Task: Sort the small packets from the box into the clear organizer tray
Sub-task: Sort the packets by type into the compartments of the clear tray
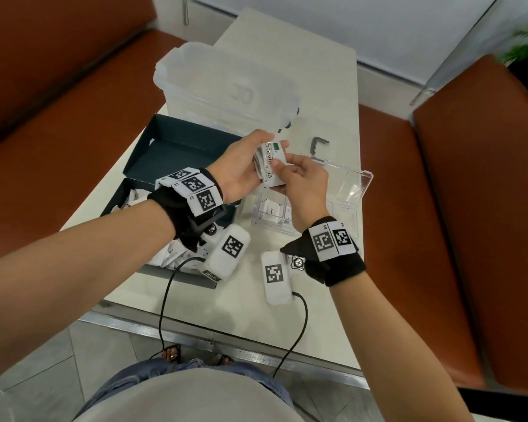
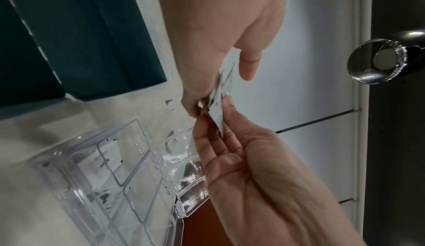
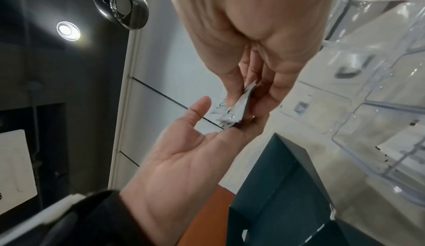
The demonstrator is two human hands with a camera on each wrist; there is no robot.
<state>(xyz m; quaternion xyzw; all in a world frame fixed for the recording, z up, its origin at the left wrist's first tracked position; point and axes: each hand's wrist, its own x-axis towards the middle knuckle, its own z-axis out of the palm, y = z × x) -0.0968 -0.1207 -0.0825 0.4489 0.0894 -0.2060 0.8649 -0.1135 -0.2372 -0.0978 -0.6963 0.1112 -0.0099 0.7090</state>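
My left hand (image 1: 258,152) holds a small stack of white Stevia packets (image 1: 270,161) above the table. My right hand (image 1: 282,176) pinches the lower end of that stack between thumb and fingers. The left wrist view shows the packets (image 2: 217,104) edge-on between both hands, and in the right wrist view they (image 3: 234,111) fan out slightly. The clear organizer tray (image 1: 267,222) sits just below the hands with its lid (image 1: 352,184) open and a few packets in its near compartments. The dark teal box (image 1: 125,196), to the left, holds several more packets.
A large translucent lidded container (image 1: 226,83) stands behind the box. A small dark bracket (image 1: 317,144) lies beyond the tray. Wrist-camera units and cables hang over the table's near edge (image 1: 195,327). Orange bench seats (image 1: 409,208) flank the table.
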